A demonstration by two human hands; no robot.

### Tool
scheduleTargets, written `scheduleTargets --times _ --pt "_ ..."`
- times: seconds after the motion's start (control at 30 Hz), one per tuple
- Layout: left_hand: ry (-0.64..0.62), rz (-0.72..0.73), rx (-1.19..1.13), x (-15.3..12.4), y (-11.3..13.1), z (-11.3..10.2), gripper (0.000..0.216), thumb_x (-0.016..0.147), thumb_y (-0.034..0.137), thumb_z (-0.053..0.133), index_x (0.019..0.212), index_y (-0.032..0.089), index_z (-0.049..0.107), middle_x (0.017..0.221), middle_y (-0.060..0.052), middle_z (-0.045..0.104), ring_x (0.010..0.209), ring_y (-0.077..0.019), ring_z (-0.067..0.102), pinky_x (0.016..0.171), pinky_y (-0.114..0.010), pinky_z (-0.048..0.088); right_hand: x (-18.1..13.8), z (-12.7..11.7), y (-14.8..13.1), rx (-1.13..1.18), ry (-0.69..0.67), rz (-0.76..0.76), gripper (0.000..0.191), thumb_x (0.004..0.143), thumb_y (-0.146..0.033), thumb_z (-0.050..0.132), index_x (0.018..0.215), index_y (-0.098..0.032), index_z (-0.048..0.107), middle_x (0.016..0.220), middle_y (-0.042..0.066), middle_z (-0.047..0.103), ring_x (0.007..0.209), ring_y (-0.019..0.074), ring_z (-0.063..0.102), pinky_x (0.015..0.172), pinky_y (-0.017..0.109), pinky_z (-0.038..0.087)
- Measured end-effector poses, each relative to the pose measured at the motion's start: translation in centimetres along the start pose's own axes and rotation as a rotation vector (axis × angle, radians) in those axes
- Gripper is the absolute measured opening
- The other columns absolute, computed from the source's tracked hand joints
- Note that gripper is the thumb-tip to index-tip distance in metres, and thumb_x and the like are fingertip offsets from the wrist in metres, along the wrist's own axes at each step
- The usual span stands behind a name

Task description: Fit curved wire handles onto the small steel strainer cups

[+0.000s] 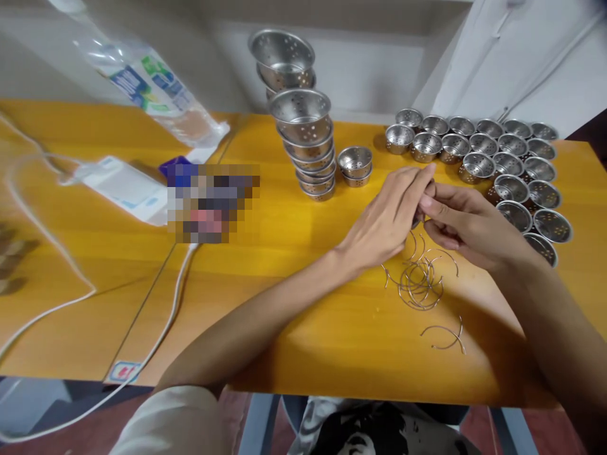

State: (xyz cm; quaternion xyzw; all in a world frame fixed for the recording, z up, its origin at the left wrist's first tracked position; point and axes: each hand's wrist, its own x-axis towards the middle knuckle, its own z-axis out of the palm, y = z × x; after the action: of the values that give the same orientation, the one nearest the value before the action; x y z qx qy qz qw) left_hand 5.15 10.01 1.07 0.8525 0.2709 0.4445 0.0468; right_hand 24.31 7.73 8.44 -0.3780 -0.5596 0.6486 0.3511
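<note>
Above the wire pile, my left hand (pixel 391 212) and my right hand (pixel 467 221) meet with their fingers closed together. Between them a dark, shiny bit of something shows; the fingers hide most of it, so its kind cannot be made out. Thin curved metal wires (pixel 421 284) lie in a tangled heap just below the hands. Two more wire pieces (pixel 446 338) rest crossed nearer the table's front edge. Small perforated metal cups (pixel 478 165) stand in rows beyond and to the right of my right hand.
Tall stacks of perforated metal cups (pixel 308 136) rise left of my hands, with a short stack (pixel 355 164) beside them. Farther left are a plastic bottle (pixel 161 88), a white power bank-like box (pixel 126 189), a blurred-out patch and a white cable (pixel 177 297) crossing the wooden table (pixel 303 322).
</note>
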Motion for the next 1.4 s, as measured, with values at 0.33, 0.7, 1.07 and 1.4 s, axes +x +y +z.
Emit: scheduleTargets --times 0.33,0.7,1.07,1.4 --pt "-0.085 -0.087 -0.15 -0.1 0.8 -1.0 0.076 0.092 0.006 0.057 0.164 0.024 0.039 0.153 -0.017 0.053 0.148 -0.0355 0.057 0.126 -0.06 0.055 0.5 -1.4 0.9 -0.273 0.057 -0.149 0.065 0.102 -0.073 0.073 0.07 -0.023 0.048 0.07 -0.004 0.03 0.064 0.0125 0.027 0.055 0.03 0.024" --pt "-0.068 -0.106 -0.297 -0.6 0.1 0.1 0.074 0.09 0.011 0.065 0.159 0.027 0.043 0.151 -0.015 0.055 0.145 -0.0342 0.058 0.124 -0.059 0.053 -0.3 -3.1 2.6 0.054 0.032 0.055 0.051 0.096 -0.062 0.083 0.077 -0.024 0.054 0.072 -0.005 0.029 0.065 0.0138 0.032 0.058 0.028 0.041" --pt "0.1 -0.312 -0.28 -1.3 -3.7 1.3 0.081 0.096 0.047 0.088 0.16 0.026 0.043 0.154 -0.018 0.061 0.143 -0.0358 0.062 0.124 -0.058 0.053 -1.4 -3.3 1.3 -0.283 -0.051 -0.296 0.051 0.109 -0.063 0.066 0.075 -0.024 0.068 0.085 0.004 0.059 0.086 0.02 0.059 0.081 0.037 0.052" --pt "0.293 -0.4 -0.183 -1.8 -3.0 2.2 0.077 0.094 0.044 0.091 0.153 0.028 0.044 0.148 -0.014 0.063 0.137 -0.0325 0.066 0.118 -0.052 0.057 -0.4 -2.5 2.1 -0.931 0.188 -0.051 0.054 0.114 -0.063 0.055 0.135 -0.018 0.075 0.082 0.007 0.077 0.061 0.0206 0.068 0.063 0.036 0.051"
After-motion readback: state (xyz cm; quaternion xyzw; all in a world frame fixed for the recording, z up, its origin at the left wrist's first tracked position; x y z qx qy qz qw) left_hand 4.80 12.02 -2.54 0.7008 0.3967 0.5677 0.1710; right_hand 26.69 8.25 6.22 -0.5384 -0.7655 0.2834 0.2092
